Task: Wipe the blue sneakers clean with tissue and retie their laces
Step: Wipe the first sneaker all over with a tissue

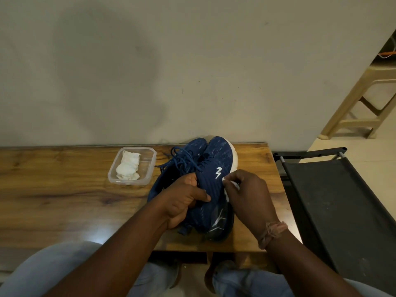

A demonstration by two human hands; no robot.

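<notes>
On the brown wooden table (64,189), left hand (184,200) grips the near blue mesh sneaker (214,179) at its collar, evidently steadying it; right hand (248,194) pinches crumpled white tissue (230,185) against its side. Blue laces (182,159) lie loose.
</notes>
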